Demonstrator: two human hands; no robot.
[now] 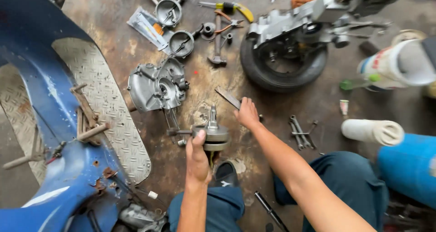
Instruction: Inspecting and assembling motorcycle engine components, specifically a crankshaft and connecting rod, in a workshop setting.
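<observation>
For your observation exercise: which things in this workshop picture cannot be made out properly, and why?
- Head view: the fingers of the right hand are hidden by its own back, so what they touch beside the flat metal bar is unclear.
- The blue scooter body is cut off by the left edge.
- The spanners are too small to tell apart.

Soft even daylight, faint shadows, mild glare on metal, wide-angle bending at edges, sharp centre.

left hand [198,155] gripping crankshaft [212,134], right hand [247,114] on flat file [228,97]
</observation>
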